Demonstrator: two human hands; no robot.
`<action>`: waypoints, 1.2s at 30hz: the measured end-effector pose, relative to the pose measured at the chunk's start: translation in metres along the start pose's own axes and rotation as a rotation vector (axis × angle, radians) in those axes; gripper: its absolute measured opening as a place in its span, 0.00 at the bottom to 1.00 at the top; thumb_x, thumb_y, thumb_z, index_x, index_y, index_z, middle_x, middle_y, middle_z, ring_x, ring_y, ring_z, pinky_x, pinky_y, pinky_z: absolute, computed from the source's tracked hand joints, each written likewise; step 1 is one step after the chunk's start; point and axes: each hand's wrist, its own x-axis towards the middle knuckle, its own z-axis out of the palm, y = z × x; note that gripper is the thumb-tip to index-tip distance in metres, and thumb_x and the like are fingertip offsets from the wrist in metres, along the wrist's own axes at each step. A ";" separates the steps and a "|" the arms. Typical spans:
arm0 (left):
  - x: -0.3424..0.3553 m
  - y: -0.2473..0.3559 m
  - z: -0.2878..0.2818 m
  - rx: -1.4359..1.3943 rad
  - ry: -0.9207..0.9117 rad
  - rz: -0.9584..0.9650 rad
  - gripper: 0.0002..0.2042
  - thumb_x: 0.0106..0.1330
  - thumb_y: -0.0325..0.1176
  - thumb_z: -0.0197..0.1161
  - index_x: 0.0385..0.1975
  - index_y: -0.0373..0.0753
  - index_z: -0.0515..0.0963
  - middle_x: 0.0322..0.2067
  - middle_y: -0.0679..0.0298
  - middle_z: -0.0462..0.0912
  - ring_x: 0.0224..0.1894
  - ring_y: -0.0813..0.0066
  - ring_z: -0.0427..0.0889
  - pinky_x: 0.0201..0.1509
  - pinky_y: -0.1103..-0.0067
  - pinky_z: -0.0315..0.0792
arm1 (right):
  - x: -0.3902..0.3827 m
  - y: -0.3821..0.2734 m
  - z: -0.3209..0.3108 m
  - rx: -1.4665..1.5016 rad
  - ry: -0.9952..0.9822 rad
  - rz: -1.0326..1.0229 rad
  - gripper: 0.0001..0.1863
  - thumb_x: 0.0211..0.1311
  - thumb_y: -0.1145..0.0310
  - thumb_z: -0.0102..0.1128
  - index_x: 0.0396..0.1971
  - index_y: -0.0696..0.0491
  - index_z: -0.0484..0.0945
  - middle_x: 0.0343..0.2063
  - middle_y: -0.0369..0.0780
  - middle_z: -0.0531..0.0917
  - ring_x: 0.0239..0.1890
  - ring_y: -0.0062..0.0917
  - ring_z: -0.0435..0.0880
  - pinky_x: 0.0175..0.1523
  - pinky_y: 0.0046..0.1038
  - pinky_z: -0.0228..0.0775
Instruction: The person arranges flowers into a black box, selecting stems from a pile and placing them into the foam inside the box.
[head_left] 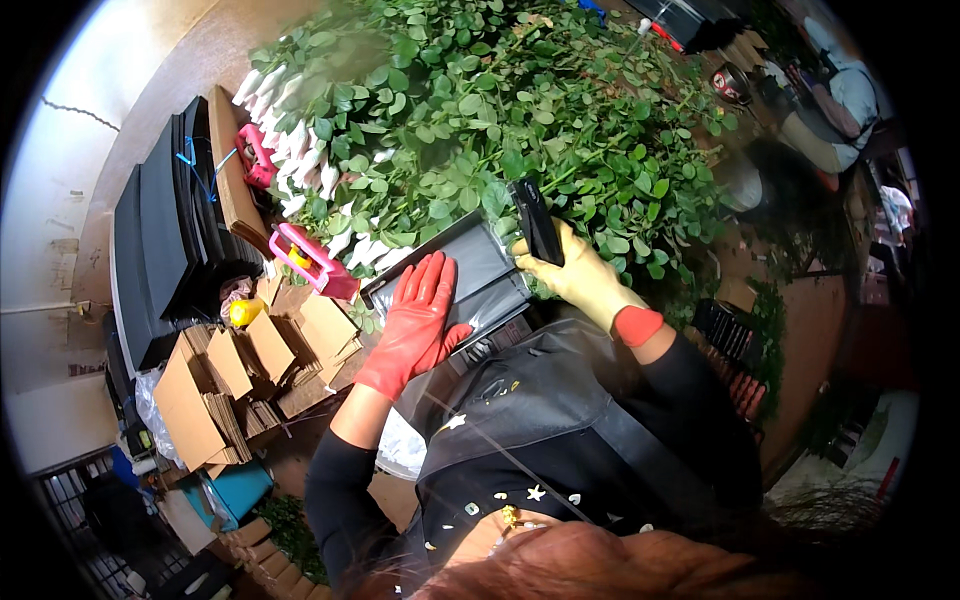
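Note:
My left hand [420,315], in a red glove, lies with outstretched fingers on a shiny grey sheet inside a dark, shallow rectangular tray [475,250] in front of my apron. My right hand [570,265], in a yellow glove with a red cuff, grips a black hand tool [535,215], apparently a stapler, upright at the tray's right side. A large pile of leafy green stems [500,100] lies just beyond, with white wrapped heads [305,160] along its left side. A pink plastic tool [320,265] with a yellow part sits left of the tray.
Stacks of cut cardboard [230,390] and a yellow object [245,311] lie at the left, below a stack of black sheets [160,260]. A blue bin [230,495] stands at lower left. A co-worker [830,110] is at the upper right beside dark equipment.

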 end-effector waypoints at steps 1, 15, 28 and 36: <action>-0.001 -0.001 0.003 0.007 -0.003 0.000 0.50 0.68 0.59 0.62 0.80 0.31 0.48 0.78 0.38 0.53 0.80 0.39 0.52 0.84 0.56 0.44 | -0.009 -0.014 -0.009 -0.050 0.015 -0.020 0.21 0.68 0.59 0.71 0.56 0.50 0.78 0.41 0.34 0.91 0.42 0.24 0.88 0.51 0.28 0.80; -0.008 -0.001 0.009 -0.021 -0.023 -0.014 0.42 0.74 0.47 0.57 0.80 0.31 0.48 0.81 0.43 0.48 0.84 0.46 0.42 0.85 0.55 0.35 | -0.035 -0.018 -0.010 -1.011 -0.380 0.035 0.38 0.70 0.51 0.59 0.73 0.55 0.61 0.52 0.54 0.85 0.50 0.47 0.87 0.59 0.42 0.79; -0.043 0.061 -0.016 -1.260 0.391 -0.318 0.53 0.65 0.50 0.75 0.83 0.43 0.45 0.77 0.48 0.62 0.77 0.48 0.65 0.79 0.59 0.58 | -0.052 -0.102 -0.028 -0.725 -0.163 -0.148 0.41 0.70 0.40 0.58 0.74 0.50 0.63 0.58 0.55 0.83 0.59 0.48 0.84 0.64 0.44 0.77; -0.088 0.040 0.009 -1.165 1.038 -0.769 0.56 0.58 0.28 0.74 0.84 0.45 0.43 0.75 0.57 0.63 0.71 0.66 0.69 0.72 0.72 0.68 | 0.014 -0.042 0.065 0.221 -0.192 -0.483 0.27 0.76 0.70 0.58 0.73 0.48 0.69 0.65 0.38 0.81 0.55 0.23 0.86 0.60 0.29 0.79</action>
